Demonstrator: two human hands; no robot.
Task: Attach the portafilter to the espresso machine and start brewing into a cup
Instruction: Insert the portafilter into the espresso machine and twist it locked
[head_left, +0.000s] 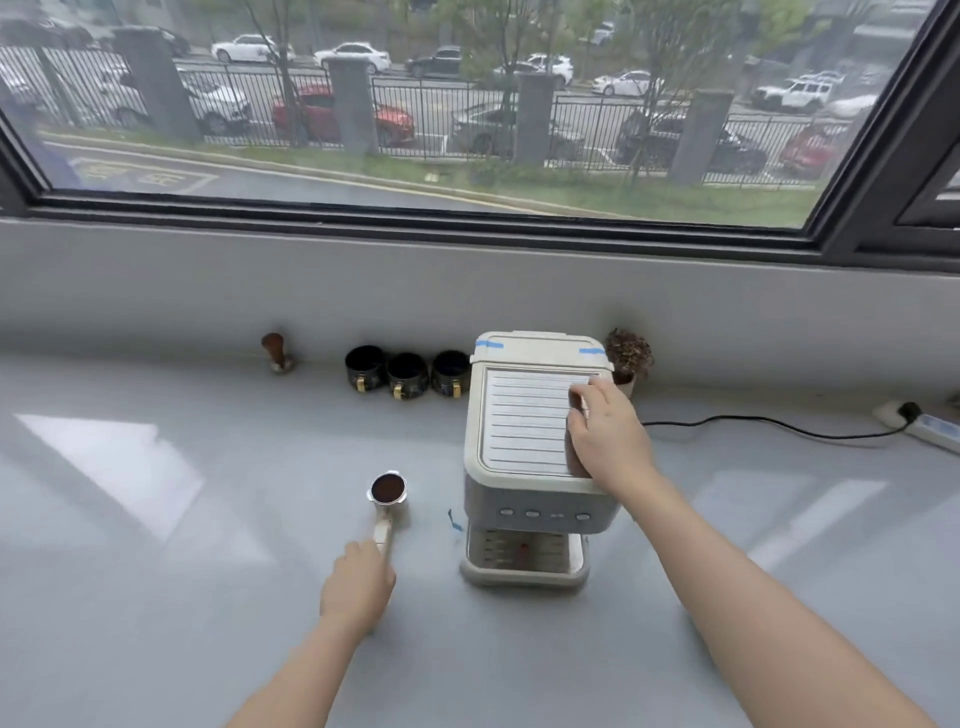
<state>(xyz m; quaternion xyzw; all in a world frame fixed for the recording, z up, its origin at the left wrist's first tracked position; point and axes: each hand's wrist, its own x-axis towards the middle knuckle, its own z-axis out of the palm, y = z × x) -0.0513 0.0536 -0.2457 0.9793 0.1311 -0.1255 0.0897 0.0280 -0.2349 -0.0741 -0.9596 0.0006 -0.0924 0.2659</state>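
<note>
A cream espresso machine (524, 467) stands on the pale counter, its drip tray (522, 564) bare. My right hand (608, 436) rests flat on the right side of its ribbed top, fingers spread, holding nothing. Left of the machine lies the portafilter (388, 491), basket filled with dark ground coffee, handle pointing toward me. My left hand (358, 584) is closed around the near end of that handle. Three dark cups (408, 373) with gold handles stand in a row at the back wall, left of the machine.
A wooden-handled tamper (275, 353) stands at the back left. A small dried plant in a pot (627, 358) sits behind the machine's right corner. A black cord (779, 428) runs right to a power strip (924, 423). A blue tape mark (454, 519) lies beside the machine.
</note>
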